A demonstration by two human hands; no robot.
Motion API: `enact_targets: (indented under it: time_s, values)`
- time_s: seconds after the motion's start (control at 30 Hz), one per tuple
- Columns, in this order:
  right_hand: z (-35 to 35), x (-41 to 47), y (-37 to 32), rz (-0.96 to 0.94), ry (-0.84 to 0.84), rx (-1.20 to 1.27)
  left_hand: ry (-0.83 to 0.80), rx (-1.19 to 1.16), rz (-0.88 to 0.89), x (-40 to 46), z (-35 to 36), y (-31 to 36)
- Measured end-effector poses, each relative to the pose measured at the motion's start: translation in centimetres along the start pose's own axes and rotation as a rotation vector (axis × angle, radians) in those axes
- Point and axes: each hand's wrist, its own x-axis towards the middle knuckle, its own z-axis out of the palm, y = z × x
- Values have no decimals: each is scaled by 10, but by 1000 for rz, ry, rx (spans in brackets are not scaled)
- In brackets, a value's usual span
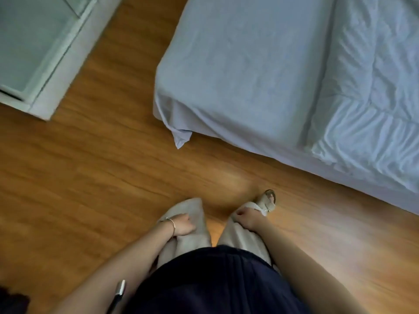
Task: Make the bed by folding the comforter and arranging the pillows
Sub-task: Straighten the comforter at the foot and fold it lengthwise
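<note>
- While both hands hang near the person's legs, left hand (184, 225) and right hand (244, 217) each loosely pinch trouser fabric (238, 234).
- Far right, comforter (371, 87) lies rumpled on the bed (238, 64).

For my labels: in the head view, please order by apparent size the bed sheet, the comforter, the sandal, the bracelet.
1. bed sheet
2. comforter, cut by the frame edge, so only its visible part counts
3. sandal
4. bracelet

Wood floor (95, 168) — warm glare, pale cabinet (38, 53)
</note>
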Motion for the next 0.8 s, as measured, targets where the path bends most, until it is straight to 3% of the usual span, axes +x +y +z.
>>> enact_targets:
  time_s: [0.1,0.37,0.53,0.67,0.8]
  values:
    - [-16,1,-85,-67,138,-92,112,-307,16,-13,-16,-60]
    - [-38,39,-262,-264,-97,-377,156,-833,-25,-14,-79,-138]
    - [-96,84,-410,-342,-257,-515,251,-1000,-110,-26,-186,-188]
    - [-149,114,-528,-400,-354,-641,483,-1003,-178,-41,-290,-231]
    - [-194,138,-604,-371,-399,-617,718,-1089,-139,-40,-402,-262]
